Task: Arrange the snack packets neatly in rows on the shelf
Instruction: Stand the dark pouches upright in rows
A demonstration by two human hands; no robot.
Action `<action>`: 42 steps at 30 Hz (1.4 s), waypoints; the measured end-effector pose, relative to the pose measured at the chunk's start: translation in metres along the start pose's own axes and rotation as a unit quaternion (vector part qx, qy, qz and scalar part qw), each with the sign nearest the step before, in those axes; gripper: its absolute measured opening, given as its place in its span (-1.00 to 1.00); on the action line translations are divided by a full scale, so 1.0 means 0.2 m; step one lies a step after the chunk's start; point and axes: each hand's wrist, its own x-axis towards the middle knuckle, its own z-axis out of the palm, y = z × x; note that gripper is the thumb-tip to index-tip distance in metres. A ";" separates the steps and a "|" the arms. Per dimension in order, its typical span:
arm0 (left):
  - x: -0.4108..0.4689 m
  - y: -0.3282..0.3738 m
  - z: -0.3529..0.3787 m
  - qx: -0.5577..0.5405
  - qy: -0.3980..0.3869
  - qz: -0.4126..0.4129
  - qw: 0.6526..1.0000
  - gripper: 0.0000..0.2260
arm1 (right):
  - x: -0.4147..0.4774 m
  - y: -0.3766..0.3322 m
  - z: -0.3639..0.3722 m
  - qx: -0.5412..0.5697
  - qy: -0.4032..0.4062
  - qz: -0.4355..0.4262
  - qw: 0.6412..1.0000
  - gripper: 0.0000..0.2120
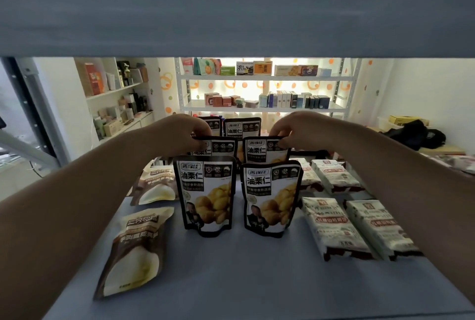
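Note:
Black-and-white chestnut pouches stand upright in two columns on the blue shelf (pixel 231 281). The front pair are the left pouch (pixel 207 193) and the right pouch (pixel 271 196). Behind them, my left hand (pixel 185 129) pinches the top edge of the second-row left pouch (pixel 218 146). At the same depth my right hand (pixel 295 126) pinches the top of the second-row right pouch (pixel 259 150). Two more pouches (pixel 240 126) stand in a third row behind. Brown-and-cream packets (pixel 136 250) lie flat on the left. White packets (pixel 331 227) lie flat on the right.
The underside of the shelf above (pixel 231 11) fills the top of the view, leaving a low gap. Beyond the shelf's back edge are lit white racks (pixel 262 78) with boxes and a side shelf (pixel 115 88). Dark bags (pixel 416 134) sit at the far right.

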 end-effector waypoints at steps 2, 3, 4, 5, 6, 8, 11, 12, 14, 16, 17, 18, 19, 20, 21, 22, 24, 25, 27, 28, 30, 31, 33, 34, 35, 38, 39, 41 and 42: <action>-0.01 0.00 0.00 0.008 -0.002 0.001 1.000 -0.77 | -0.01 0.00 0.00 0.000 0.003 0.000 1.000 -0.76; -0.01 -0.01 0.00 0.011 -0.001 0.001 1.000 -0.78 | -0.01 -0.01 0.00 -0.001 0.004 -0.003 1.000 -0.76; -0.01 -0.01 0.00 0.010 0.001 0.000 1.000 -0.78 | -0.01 -0.01 0.00 -0.003 0.005 -0.006 1.000 -0.77; -0.02 -0.01 0.00 0.008 0.004 -0.001 1.000 -0.79 | -0.01 -0.02 0.00 -0.004 0.007 -0.007 1.000 -0.77; -0.02 -0.01 0.00 0.007 0.007 -0.001 1.000 -0.80 | -0.02 -0.02 0.00 -0.004 0.008 -0.007 1.000 -0.76; -0.03 -0.01 0.00 0.011 0.011 0.001 1.000 -0.79 | -0.02 -0.03 0.01 -0.004 0.011 -0.005 1.000 -0.74; -0.03 0.00 -0.01 0.012 0.010 -0.002 1.000 -0.77 | -0.02 -0.04 0.01 -0.006 0.009 -0.002 1.000 -0.74; -0.03 0.00 -0.01 0.011 0.009 -0.003 1.000 -0.78 | -0.02 -0.04 0.00 -0.003 0.008 0.000 1.000 -0.76; -0.03 0.00 0.00 -0.001 0.002 -0.006 1.000 -0.82 | -0.02 -0.03 0.00 0.005 0.005 0.005 1.000 -0.78; -0.02 0.00 0.00 -0.016 -0.001 -0.010 1.000 -0.89 | -0.02 -0.02 0.00 0.010 -0.001 0.011 1.000 -0.77; -0.01 -0.01 0.00 -0.017 -0.003 -0.010 1.000 -0.93 | -0.01 -0.02 0.00 0.007 -0.004 0.010 1.000 -0.76; -0.01 -0.01 0.00 -0.015 -0.004 -0.008 1.000 -0.97 | -0.01 -0.01 0.00 0.003 -0.008 0.007 1.000 -0.75; 0.00 -0.02 0.00 -0.016 -0.003 -0.008 1.000 -0.93 | 0.00 -0.01 0.00 0.001 -0.012 0.004 1.000 -0.75; 0.01 -0.04 -0.01 -0.026 0.000 -0.012 1.000 -0.84 | 0.01 0.00 0.00 0.002 -0.016 0.000 1.000 -0.74; 0.02 -0.06 -0.02 -0.047 0.004 -0.023 0.999 -0.72 | 0.02 0.00 -0.01 0.008 -0.016 -0.001 1.000 -0.72; 0.03 -0.08 -0.03 -0.072 0.013 -0.038 0.997 -0.62 | 0.04 0.00 -0.02 0.015 -0.009 -0.003 1.000 -0.69; 0.06 -0.13 -0.06 -0.116 0.053 -0.061 0.990 -0.52 | 0.08 0.02 -0.04 0.029 0.025 -0.008 0.999 -0.63; 0.08 -0.16 -0.07 -0.107 0.084 -0.061 0.989 -0.56 | 0.11 0.03 -0.05 0.037 0.047 -0.010 0.998 -0.62; 0.12 -0.21 -0.07 -0.030 0.130 -0.051 0.990 -0.73 | 0.20 0.05 -0.06 0.060 0.082 -0.012 0.995 -0.66; 0.14 -0.24 -0.06 0.001 0.132 -0.050 0.990 -0.75 | 0.25 0.06 -0.06 0.075 0.091 -0.012 0.993 -0.69; 0.19 -0.28 -0.05 0.034 0.115 -0.060 0.991 -0.65 | 0.35 0.07 -0.04 0.094 0.092 -0.009 0.991 -0.69; 0.22 -0.29 -0.04 0.046 0.107 -0.075 0.990 -0.59 | 0.39 0.07 -0.02 0.095 0.084 -0.005 0.992 -0.66; 0.26 -0.30 -0.03 0.054 0.083 -0.111 0.989 -0.52 | 0.48 0.07 0.01 0.083 0.047 0.003 0.995 -0.60; 0.28 -0.30 -0.03 0.045 0.065 -0.126 0.989 -0.51 | 0.53 0.07 0.03 0.073 0.021 0.005 0.997 -0.60; 0.29 -0.30 -0.03 0.031 0.044 -0.140 0.989 -0.54 | 0.57 0.08 0.06 0.069 -0.004 0.010 0.998 -0.64; 0.34 -0.31 0.03 0.023 -0.005 -0.187 0.982 -0.71 | 0.67 0.09 0.14 0.133 -0.070 0.062 0.987 -0.76; 0.35 -0.31 0.05 0.025 -0.009 -0.190 0.981 -0.77 | 0.69 0.10 0.17 0.142 -0.093 0.075 0.983 -0.71; 0.36 -0.29 0.09 0.003 -0.012 -0.178 0.984 -0.93 | 0.72 0.12 0.19 0.119 -0.117 0.078 0.983 -0.65; 0.37 -0.28 0.09 -0.017 -0.009 -0.176 0.984 -0.92 | 0.71 0.12 0.18 0.124 -0.121 0.077 0.982 -0.69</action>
